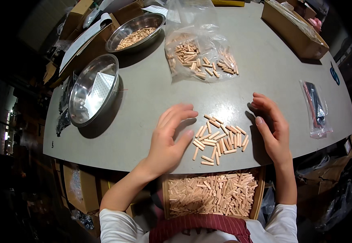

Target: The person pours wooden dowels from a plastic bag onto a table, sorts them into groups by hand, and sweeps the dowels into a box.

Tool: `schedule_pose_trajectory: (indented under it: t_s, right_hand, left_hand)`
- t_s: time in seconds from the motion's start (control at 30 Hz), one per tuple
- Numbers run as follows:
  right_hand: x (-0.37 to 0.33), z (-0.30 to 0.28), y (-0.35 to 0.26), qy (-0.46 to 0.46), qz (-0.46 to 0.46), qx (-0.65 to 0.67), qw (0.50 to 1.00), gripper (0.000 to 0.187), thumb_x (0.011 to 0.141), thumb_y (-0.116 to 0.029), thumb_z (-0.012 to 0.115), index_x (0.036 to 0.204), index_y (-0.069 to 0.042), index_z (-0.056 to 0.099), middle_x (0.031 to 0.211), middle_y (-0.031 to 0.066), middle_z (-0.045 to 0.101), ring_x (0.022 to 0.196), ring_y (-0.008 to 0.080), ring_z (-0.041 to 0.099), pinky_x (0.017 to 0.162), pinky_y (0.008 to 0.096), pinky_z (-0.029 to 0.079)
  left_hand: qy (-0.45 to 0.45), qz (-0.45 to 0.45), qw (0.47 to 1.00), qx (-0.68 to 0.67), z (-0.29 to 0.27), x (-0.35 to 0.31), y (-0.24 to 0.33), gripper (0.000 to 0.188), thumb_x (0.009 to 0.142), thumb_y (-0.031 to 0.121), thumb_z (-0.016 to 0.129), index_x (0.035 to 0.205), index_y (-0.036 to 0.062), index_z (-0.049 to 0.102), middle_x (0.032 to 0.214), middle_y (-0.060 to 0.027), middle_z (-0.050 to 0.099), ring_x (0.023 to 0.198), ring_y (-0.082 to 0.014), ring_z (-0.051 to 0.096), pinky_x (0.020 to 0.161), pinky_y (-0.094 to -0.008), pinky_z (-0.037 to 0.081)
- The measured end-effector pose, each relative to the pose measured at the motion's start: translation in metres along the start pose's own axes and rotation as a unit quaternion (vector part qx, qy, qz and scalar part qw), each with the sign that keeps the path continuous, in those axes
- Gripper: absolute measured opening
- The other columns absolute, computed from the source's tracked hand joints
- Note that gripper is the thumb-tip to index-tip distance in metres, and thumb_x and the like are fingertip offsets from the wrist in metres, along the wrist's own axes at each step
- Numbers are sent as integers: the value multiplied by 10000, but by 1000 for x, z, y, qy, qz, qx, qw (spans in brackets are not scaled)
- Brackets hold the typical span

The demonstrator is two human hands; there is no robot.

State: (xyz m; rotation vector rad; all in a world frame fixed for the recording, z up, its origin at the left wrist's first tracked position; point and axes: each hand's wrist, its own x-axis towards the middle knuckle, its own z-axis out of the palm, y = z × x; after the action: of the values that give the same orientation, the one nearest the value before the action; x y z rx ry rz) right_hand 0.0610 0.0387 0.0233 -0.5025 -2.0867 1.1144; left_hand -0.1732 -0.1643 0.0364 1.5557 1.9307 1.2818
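A loose spread of short wooden dowels [220, 139] lies on the grey table near its front edge. My left hand [172, 129] is curved at the left side of the spread, fingers apart, its thumb close to the nearest dowels. On the other side my right hand [273, 129] hovers with fingers parted and nothing in them. Below the table edge, a cardboard box [261, 194] full of the same dowels sits in front of me. Farther back lies a clear plastic bag [192, 28] with more dowels in and around its mouth.
At the left stand a tilted steel bowl [113, 87] with a white perforated piece inside and another steel bowl [159, 30] holding dowels. A clear packet [315, 107] with dark contents lies right, near blue scissors [334, 75]. A long cardboard box [289, 30] stands far right.
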Motion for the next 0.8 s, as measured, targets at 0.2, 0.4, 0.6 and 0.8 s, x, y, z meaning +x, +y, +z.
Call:
schedule_pose_trajectory:
  t_s: [0.2, 0.4, 0.6, 0.8]
  right_hand:
    - [2, 3, -1, -9, -7, -46, 999, 445, 947, 46, 605, 1392, 35, 598, 1500, 208, 592, 1304, 306, 652, 1127, 400, 480]
    - [1, 4, -1, -16, -12, -59, 998, 497, 937, 54, 607, 1431, 35, 567, 1522, 210, 569, 1305, 317, 650, 1128, 404, 482]
    - [0, 4, -2, -18, -16, -70, 997, 528, 936, 73, 592, 1460, 29, 544, 1534, 210, 556, 1308, 315, 645, 1130, 412, 485]
    - [0, 4, 2, -26, -8, -61, 998, 601, 886, 148, 527, 1474, 27, 518, 1556, 221, 525, 1331, 337, 627, 1150, 411, 469]
  left_hand:
    - [-2, 28, 994, 105, 8, 2, -1, 444, 938, 191, 734, 1346, 33, 655, 1492, -165, 601, 1479, -385, 460, 1230, -486, 345]
    - [1, 54, 988, 147, 10, 2, 0, 432, 926, 157, 732, 1325, 20, 641, 1463, -179, 588, 1441, -414, 466, 1194, -518, 349]
    - [7, 64, 985, 163, 12, 2, 0, 404, 947, 107, 682, 1334, 5, 627, 1450, -184, 593, 1431, -411, 479, 1187, -514, 353]
    - [-37, 38, 987, 149, 10, 4, 5, 484, 1017, 107, 518, 1489, 9, 568, 1565, -164, 559, 1501, -365, 445, 1231, -480, 281]
